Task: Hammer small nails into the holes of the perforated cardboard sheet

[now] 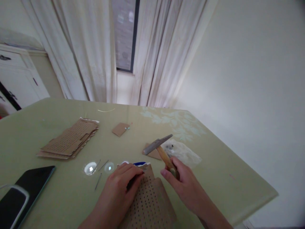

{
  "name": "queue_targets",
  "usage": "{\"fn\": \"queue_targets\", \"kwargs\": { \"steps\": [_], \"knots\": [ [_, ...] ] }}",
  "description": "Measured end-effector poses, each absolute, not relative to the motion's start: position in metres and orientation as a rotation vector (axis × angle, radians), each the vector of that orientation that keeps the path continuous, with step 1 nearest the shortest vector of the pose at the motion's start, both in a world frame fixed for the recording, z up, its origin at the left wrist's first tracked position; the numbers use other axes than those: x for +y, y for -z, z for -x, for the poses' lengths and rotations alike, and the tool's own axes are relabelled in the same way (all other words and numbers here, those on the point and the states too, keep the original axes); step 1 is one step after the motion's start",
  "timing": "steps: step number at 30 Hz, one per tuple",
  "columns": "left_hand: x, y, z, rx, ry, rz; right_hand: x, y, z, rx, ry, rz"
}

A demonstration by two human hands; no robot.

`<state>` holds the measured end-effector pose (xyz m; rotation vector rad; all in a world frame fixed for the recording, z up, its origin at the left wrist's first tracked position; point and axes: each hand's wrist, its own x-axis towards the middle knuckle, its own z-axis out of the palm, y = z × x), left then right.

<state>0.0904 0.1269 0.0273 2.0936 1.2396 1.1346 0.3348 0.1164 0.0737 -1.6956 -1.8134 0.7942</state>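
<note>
My right hand (184, 181) is closed around the wooden handle of a hammer (158, 144). The hammer's metal head is raised above the table, ahead of the hand. On a brown cardboard sheet with rows of small holes (147, 203), my left hand (121, 186) rests with thumb and fingertips pinched together near the far edge. What those fingertips hold is too small to make out. A blue rounded object (139, 163) shows partly behind that edge. Left of this hand lie three thin nails (98, 182) beside two round, shiny, clear discs (90, 168).
A stack of perforated cardboard (71, 138) lies at the left, with a black tablet (30, 187) and white cable nearer me. Beyond the hammer are a clear plastic bag (183, 152) and a cardboard piece (152, 154). A small cardboard tag (120, 129) lies farther back.
</note>
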Motion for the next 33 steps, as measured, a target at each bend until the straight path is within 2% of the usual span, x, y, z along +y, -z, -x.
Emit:
{"fn": "queue_targets", "kwargs": {
  "steps": [6, 20, 27, 30, 33],
  "knots": [
    [0.125, -0.028, -0.090, 1.215, -1.190, -2.100, 0.129, -0.043, -0.316, -1.616, -1.161, 1.550],
    [0.132, -0.026, -0.090, 1.228, -1.139, -2.023, 0.127, -0.023, -0.313, -1.275, -1.381, 1.386],
    [0.135, -0.024, -0.085, 1.290, -1.118, -2.013, 0.129, -0.015, -0.314, -1.362, -1.369, 1.394],
    [0.135, -0.026, -0.085, 1.271, -1.112, -2.073, 0.130, -0.021, -0.319, -1.482, -1.167, 1.469],
    [0.134, -0.028, -0.087, 1.263, -1.097, -2.133, 0.127, -0.051, -0.332, -1.709, -0.982, 1.538]
  ]
}}
